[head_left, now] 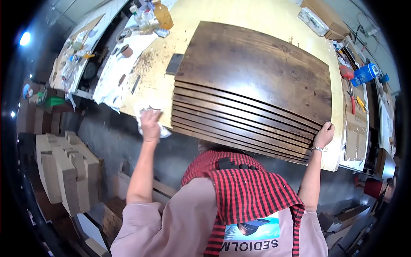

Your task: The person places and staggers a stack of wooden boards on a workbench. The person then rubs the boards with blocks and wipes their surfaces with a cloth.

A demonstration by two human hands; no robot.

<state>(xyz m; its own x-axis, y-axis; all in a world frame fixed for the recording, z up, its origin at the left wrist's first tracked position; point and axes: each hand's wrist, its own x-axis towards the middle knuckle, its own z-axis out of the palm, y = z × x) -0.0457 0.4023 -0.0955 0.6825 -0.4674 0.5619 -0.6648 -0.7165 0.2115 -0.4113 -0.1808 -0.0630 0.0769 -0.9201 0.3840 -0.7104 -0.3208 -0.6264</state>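
A stack of dark brown wooden boards (257,68) lies on the yellowish table, their near edges stepped like stairs. My right hand (324,136) is closed on the right end of the stack, near the corner of the top board. At the table's near edge, left of the boards, my left hand (150,124) is closed over a crumpled white cloth (164,132); part of the cloth is hidden beneath the fingers. A small dark flat block (174,64) sits against the left side of the stack.
Bottles, among them an amber one (162,15), stand at the back left beside stained white sheeting (115,75). An open cardboard box (327,17) is at the back right. On the right-hand bench are a blue container (364,74) and red-handled tools (352,100). Cardboard pieces (64,171) stand lower left.
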